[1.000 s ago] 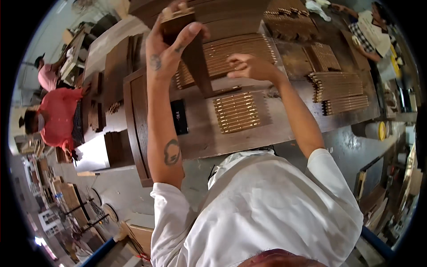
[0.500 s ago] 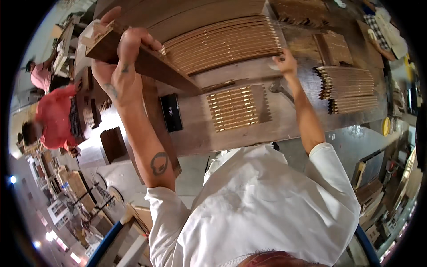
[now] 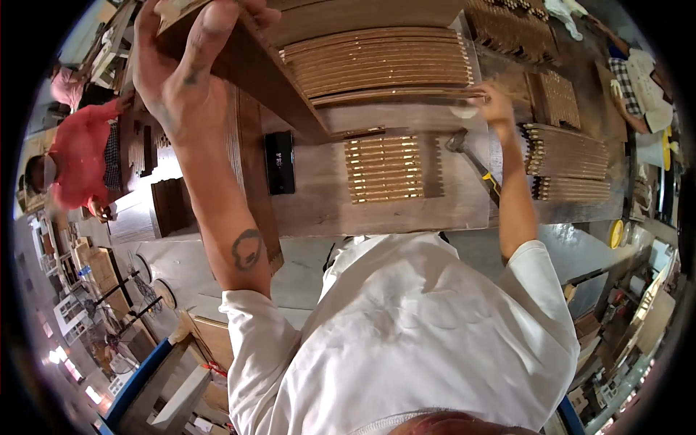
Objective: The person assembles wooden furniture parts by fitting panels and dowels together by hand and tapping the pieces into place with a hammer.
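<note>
My left hand (image 3: 177, 83) is raised at the upper left, its fingers wrapped round the end of a dark brown wooden board (image 3: 272, 83). The board slants down toward the tabletop. Farther right, my right hand (image 3: 496, 107) pinches the end of a thin wooden slat (image 3: 406, 94). That slat lies apart from the near side of a long row of similar slats (image 3: 377, 61) with pale notched ends. Below it is a small ladder-like patch of brightly lit strips (image 3: 384, 170). A hammer (image 3: 471, 156) with a yellow-banded handle rests beside my right forearm.
A black flat case (image 3: 280, 163) sits left of the lit strips. Stacks of slats (image 3: 569, 156) and a smaller wood bundle (image 3: 554, 99) stand on the right of the table (image 3: 312, 217). A person in red (image 3: 83, 156) is at the left; another person (image 3: 645, 87) is at the far right.
The nearest slat has come away from the row toward me, with my right hand at its end. My left hand and the board have shifted slightly up in view.
</note>
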The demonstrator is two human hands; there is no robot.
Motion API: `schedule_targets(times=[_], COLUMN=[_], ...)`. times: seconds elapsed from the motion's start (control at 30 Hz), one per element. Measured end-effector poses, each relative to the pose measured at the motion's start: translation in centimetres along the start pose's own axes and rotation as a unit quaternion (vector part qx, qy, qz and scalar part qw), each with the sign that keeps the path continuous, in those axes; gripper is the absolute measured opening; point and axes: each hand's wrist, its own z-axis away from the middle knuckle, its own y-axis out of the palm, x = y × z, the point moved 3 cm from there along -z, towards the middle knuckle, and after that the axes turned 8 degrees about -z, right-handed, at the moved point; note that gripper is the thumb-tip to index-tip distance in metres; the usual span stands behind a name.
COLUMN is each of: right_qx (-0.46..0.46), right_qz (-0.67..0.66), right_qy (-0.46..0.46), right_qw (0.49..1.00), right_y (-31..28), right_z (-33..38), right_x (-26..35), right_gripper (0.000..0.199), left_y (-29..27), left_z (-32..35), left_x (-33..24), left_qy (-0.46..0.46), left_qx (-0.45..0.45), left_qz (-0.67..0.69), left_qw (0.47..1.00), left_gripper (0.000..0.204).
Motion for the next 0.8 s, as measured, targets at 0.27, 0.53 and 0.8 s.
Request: schedule_targets(times=[0.27,0.53,0.8], right_qx=[-0.025,-0.144,-0.040], right_qz=[-0.334,-0.256,0.038], right_qy=[-0.028,-0.063,-0.023], right_qw=[0.942,0.954,0.998], right_y=[-8.5,-14.2,-3.9], right_z=[1.8,3.6,2.9], right_x=[9.7,12.6,0.9], right_gripper=[0.023,0.036,0.040], left_y=[0.2,2.4,2.7], left_z=[4.3,3.2,3.5], left_x=[2.3,1.7,1.4], left_qy=[-0.055,-0.034,-0.041], left_qx=[-0.313,-0.300,-0.315], left_qz=[-0.135,-0.134,-0.117], left_qw=[0.938,0.944,0.941], left_gripper=[0.067,0.064,0.057])
